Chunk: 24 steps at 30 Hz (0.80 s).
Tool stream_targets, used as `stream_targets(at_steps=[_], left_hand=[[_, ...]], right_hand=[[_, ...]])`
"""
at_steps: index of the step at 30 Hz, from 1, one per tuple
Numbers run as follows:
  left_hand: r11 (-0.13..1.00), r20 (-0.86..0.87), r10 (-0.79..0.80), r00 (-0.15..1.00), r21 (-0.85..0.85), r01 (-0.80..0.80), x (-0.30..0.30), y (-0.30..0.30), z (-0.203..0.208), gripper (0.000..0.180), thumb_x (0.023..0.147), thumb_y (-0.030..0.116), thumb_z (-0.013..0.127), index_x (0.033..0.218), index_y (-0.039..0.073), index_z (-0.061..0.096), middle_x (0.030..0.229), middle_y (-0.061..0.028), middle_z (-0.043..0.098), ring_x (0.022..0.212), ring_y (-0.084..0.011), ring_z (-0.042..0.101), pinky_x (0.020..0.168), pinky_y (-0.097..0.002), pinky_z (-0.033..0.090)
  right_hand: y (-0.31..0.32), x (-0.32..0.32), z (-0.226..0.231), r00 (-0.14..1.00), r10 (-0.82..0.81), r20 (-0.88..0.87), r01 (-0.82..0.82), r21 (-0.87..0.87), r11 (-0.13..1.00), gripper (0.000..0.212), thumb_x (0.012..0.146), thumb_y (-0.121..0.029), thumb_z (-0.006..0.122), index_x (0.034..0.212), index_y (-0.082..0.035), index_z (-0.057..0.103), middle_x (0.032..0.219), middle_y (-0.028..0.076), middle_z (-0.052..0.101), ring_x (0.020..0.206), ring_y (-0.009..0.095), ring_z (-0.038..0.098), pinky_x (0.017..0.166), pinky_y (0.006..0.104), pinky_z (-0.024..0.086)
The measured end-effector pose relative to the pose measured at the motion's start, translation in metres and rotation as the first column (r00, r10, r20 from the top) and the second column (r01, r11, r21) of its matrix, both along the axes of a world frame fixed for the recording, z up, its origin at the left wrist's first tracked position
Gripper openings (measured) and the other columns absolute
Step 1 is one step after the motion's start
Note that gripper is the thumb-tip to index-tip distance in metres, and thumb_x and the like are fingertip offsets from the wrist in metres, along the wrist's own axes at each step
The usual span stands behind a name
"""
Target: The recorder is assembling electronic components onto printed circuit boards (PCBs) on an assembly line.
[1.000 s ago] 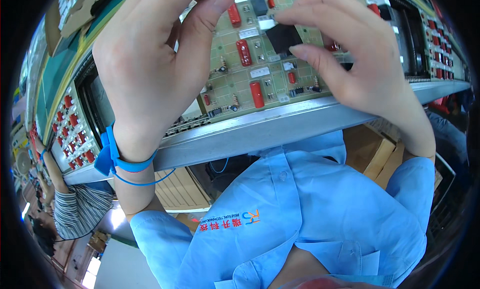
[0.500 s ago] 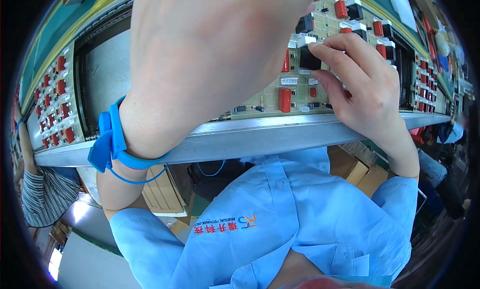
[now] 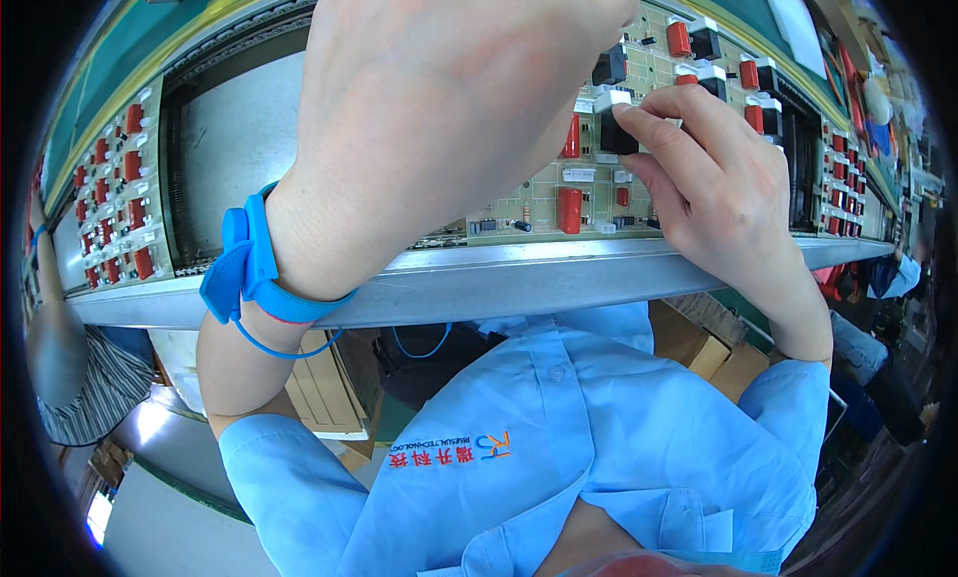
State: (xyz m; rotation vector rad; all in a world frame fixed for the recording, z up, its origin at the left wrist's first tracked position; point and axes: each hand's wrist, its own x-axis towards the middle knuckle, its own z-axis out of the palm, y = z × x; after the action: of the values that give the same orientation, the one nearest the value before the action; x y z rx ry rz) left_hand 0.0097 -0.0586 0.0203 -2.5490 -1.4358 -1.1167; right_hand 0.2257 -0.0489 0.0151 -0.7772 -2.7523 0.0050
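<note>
A green circuit board (image 3: 507,206) set with red capacitors, white parts and black blocks lies in front of me on a metal rail frame. My right hand (image 3: 717,173) pinches a black block-shaped component with a white top (image 3: 619,130) between thumb and forefinger, low against the board. Over the board's left part reaches my left hand (image 3: 469,78), its back toward me. Its fingers are hidden at the upper edge, so what they touch cannot be seen. A blue wrist strap (image 3: 261,258) with a cord is round my left wrist. Beside my right thumb stands a red capacitor (image 3: 570,210).
Along the near side runs the silver rail (image 3: 499,278). More populated boards sit in the line, one at the left (image 3: 120,198) and one at the right (image 3: 843,183). Another person's striped sleeve (image 3: 100,377) is at far left. Cardboard (image 3: 324,387) stands below the rail.
My left hand has shifted a little to the right. My right hand keeps its pinch on the black component, with thumb and forefinger slightly lower. The whole view has shifted slightly.
</note>
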Motion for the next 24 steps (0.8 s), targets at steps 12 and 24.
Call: stream_targets(at_steps=[12,24], left_hand=[[0.988,-0.005,0.013,1.000,0.155,-0.012,-0.009,0.015,-0.020,0.010,0.082,0.009,0.071,0.092,0.009,0.070,0.076,-0.0031,0.064,0.061,-0.0184,0.059,0.052,-0.0285,0.043],[0.977,0.033,0.206,0.978,0.046,-0.208,-0.033,0.039,-0.009,0.007,0.084,0.009,0.067,0.091,0.007,0.068,0.081,-0.0077,0.065,0.062,-0.0231,0.060,0.057,-0.0307,0.047]], right_hand=[[0.007,-0.003,0.003,1.000,0.028,-0.004,-0.028,0.002,1.000,0.029,0.069,-0.005,0.068,0.097,0.001,0.065,0.088,0.008,0.058,0.076,0.022,0.063,0.059,0.0318,0.051],[0.003,0.007,0.000,0.999,0.034,-0.039,-0.037,-0.085,0.996,0.035,0.068,-0.002,0.072,0.102,0.002,0.063,0.094,0.012,0.061,0.081,0.026,0.064,0.062,0.0340,0.053]])
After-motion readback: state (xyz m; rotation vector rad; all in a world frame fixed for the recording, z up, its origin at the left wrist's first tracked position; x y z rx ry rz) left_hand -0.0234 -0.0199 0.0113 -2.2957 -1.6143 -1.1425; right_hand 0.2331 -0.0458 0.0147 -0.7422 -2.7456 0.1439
